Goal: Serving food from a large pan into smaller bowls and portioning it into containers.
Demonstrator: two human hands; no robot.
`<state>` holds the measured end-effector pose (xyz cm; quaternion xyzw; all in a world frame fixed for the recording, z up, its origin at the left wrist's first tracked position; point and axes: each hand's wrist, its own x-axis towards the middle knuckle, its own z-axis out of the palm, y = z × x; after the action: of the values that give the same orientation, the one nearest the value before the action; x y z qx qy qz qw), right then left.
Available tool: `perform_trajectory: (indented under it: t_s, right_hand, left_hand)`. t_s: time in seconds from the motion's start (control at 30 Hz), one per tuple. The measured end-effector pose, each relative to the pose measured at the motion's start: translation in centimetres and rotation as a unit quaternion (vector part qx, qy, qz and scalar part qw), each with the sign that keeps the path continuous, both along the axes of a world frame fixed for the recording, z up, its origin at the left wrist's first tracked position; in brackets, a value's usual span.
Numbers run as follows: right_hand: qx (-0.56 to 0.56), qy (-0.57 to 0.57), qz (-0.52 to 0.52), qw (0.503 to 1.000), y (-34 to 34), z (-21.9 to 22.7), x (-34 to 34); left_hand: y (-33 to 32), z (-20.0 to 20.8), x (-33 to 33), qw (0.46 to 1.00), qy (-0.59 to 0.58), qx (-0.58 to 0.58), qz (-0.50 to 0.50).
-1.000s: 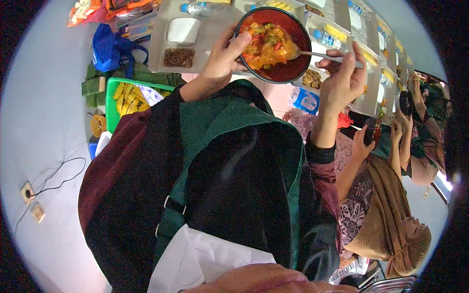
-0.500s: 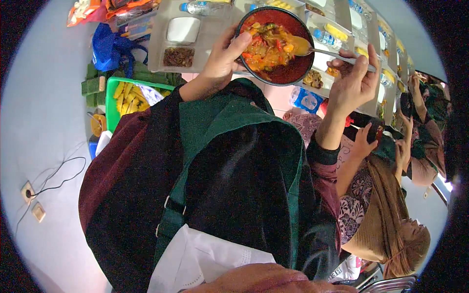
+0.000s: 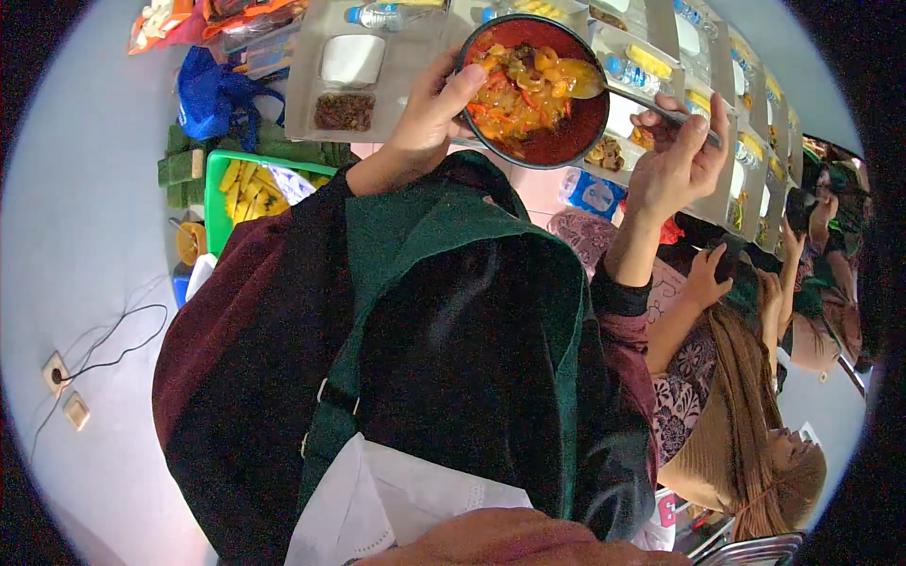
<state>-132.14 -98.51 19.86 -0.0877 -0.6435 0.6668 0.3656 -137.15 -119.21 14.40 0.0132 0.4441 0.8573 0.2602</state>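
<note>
Right now the left hand [image 3: 434, 108] grips a round bowl [image 3: 557, 149], black outside and red within, thumb over the left rim and the other fingers mostly hidden. The right hand [image 3: 675, 160] pinches the handle of a metal spoon [image 3: 589, 80], whose head sits inside the bowl by the right rim, against a chunky orange stew [image 3: 519, 90] with red bits. The bowl is held up, covering part of the near edge of a row of boxes [image 3: 651, 24]. To the left is a green tub [image 3: 214, 203] of yellow slices [image 3: 250, 193]. Beyond, the leftmost box has brown shreds [image 3: 344, 111] toward its near left corner, a white block [image 3: 353, 61] behind them and a water bottle [image 3: 377, 16] along its far edge. The row runs off rightward — bottles and yellow pieces among it — past a co-worker [image 3: 736, 406] in a brown headscarf, who holds something dark, too unclear to name.
</note>
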Motion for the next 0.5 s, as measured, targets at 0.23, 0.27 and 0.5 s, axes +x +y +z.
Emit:
perform_trajectory:
  t_s: [0.23, 0.27, 0.5]
  right_hand:
    - [-0.012, 0.047, -0.025, 0.998, -0.4, 0.4, 0.1]
    - [-0.016, 0.051, -0.024, 0.998, -0.5, 0.5, 0.0]
    - [0.068, 0.046, -0.041, 0.996, -0.5, 1.1, 0.9]
  left_hand:
    - [-0.4, -0.5, 0.2, 1.0, 0.01, 0.0, -0.001]
    - [-0.4, -0.5, 0.3, 1.0, 0.01, 0.0, 0.0]
    - [-0.7, -0.6, 0.6, 0.999, -0.025, 0.038, -0.007]
